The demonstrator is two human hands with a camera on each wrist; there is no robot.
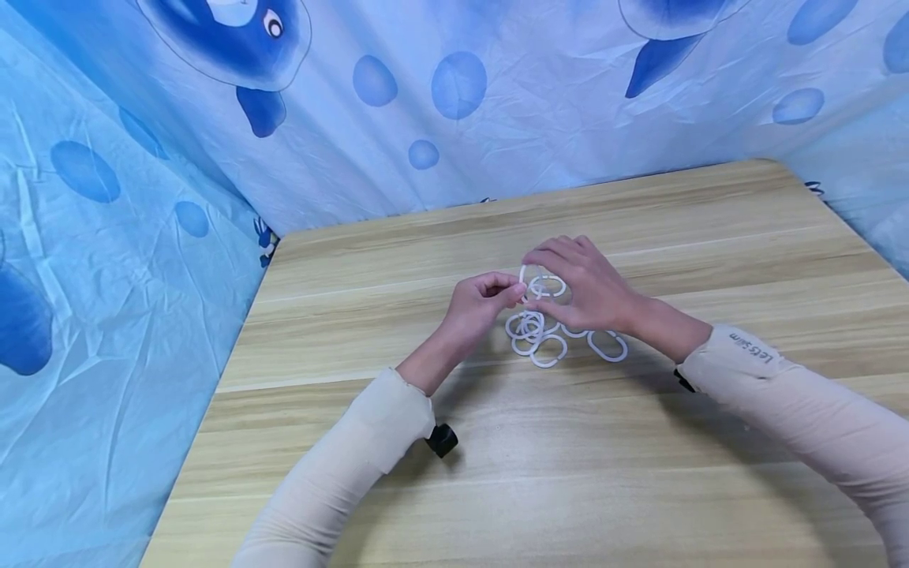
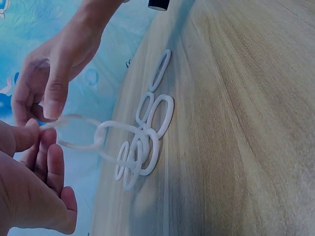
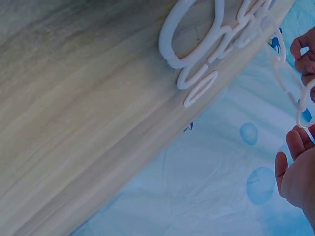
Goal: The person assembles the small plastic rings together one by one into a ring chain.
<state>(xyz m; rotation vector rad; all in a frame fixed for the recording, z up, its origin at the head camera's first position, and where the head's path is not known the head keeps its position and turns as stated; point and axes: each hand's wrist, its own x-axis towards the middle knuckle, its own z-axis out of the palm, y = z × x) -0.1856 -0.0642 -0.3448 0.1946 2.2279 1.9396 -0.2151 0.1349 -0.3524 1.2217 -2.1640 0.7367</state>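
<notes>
Near the middle of the table, my left hand pinches a white plastic link between thumb and fingers. My right hand comes in from the other side, its index finger and thumb at the same link's ends. From the held link hangs a second link, joined to a further link that reaches down to the pile. Below the hands several white C-shaped links lie in an overlapping cluster, and one link sits to the right. The fingertips partly hide the held link.
The wood-grain table stretches around the hands. A blue curtain with sea-animal prints hangs behind it and at its left side. A black wrist camera sits under the left sleeve.
</notes>
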